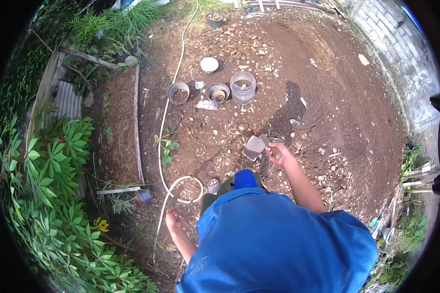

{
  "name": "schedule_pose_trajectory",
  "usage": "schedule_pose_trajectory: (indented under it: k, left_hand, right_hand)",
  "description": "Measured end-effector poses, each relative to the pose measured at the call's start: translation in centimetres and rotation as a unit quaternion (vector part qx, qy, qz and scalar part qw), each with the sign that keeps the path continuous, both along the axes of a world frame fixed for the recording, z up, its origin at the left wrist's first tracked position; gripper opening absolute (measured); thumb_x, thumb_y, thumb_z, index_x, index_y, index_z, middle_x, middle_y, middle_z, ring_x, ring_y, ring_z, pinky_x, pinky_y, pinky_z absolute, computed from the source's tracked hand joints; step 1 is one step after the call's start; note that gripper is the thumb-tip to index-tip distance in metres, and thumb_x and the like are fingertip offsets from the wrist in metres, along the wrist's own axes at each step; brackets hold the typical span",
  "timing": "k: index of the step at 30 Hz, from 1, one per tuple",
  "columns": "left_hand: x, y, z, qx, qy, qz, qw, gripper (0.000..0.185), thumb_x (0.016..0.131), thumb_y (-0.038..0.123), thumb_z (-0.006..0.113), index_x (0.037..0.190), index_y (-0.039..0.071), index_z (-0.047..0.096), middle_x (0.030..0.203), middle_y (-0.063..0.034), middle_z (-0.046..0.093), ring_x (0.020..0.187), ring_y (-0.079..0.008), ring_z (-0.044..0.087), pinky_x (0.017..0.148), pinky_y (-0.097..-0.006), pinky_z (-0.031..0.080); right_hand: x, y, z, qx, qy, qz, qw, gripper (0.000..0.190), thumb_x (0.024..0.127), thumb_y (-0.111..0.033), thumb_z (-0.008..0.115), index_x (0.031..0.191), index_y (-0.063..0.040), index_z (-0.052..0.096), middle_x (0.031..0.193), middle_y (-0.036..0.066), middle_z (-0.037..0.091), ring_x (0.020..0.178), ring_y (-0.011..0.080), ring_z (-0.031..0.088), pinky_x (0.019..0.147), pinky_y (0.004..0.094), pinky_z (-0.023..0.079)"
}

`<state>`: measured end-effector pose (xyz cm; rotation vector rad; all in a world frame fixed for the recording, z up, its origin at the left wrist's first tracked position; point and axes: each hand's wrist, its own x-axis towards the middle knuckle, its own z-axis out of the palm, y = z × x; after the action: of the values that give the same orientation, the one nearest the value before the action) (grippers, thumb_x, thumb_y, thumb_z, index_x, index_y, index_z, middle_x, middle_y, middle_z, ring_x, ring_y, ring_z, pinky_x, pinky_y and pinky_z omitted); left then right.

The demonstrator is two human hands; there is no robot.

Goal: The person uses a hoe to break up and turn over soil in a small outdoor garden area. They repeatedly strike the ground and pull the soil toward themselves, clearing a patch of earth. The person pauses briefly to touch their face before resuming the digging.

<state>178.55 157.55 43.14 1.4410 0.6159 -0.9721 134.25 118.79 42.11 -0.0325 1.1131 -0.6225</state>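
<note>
My right hand (279,154) grips a brown handle, apparently wooden, of a trowel-like tool. Its squarish grey blade (256,144) is low over the stony soil in front of me, with dark soil along its lower edge. A thin wire-like loop (276,138) shows just beyond the hand. My left hand (174,220) hangs low at my left side, near a pale garden hose (162,130). Its fingers are curled, and whether anything is in them is unclear. My blue shirt covers the lower middle of the view, with one sandalled foot (213,186) showing.
Ahead stand a dark pot (178,93), nested pots (218,93), a clear plastic container (243,88) and a white-topped container (209,65). Stones (242,44) are heaped beyond. A wooden strip (136,124) and leafy plants (58,175) line the left; a block wall (392,55) bounds the right.
</note>
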Motion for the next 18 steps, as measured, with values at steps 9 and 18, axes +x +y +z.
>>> schedule_pose_trajectory:
  k: [9, 18]
  left_hand:
    - [8.2, -7.6, -13.2, 0.056, 0.113, -0.405, 0.906, 0.016, 0.099, 0.022, 0.057, 0.085, 0.016, 0.053, 0.062, 0.0054, 0.047, 0.053, -0.0090, 0.048, 0.044, -0.0273, 0.037]
    - [2.7, -21.1, -18.2, 0.077, 0.080, -0.348, 0.931, 0.015, 0.094, 0.021, 0.068, 0.085, 0.014, 0.059, 0.070, -0.0015, 0.058, 0.061, -0.0145, 0.061, 0.054, -0.0349, 0.051]
  right_hand:
    - [-3.5, 15.2, 9.9, -0.031, 0.241, 0.032, 0.969, 0.040, 0.101, -0.010, 0.051, 0.141, -0.010, 0.045, 0.087, 0.007, 0.066, 0.071, 0.0125, 0.065, 0.053, 0.0276, 0.053]
    - [-1.5, 23.3, 4.6, -0.087, 0.726, 0.119, 0.672, 0.040, 0.076, -0.026, 0.081, 0.106, -0.001, 0.073, 0.099, 0.025, 0.073, 0.097, 0.0388, 0.071, 0.088, 0.0450, 0.056]
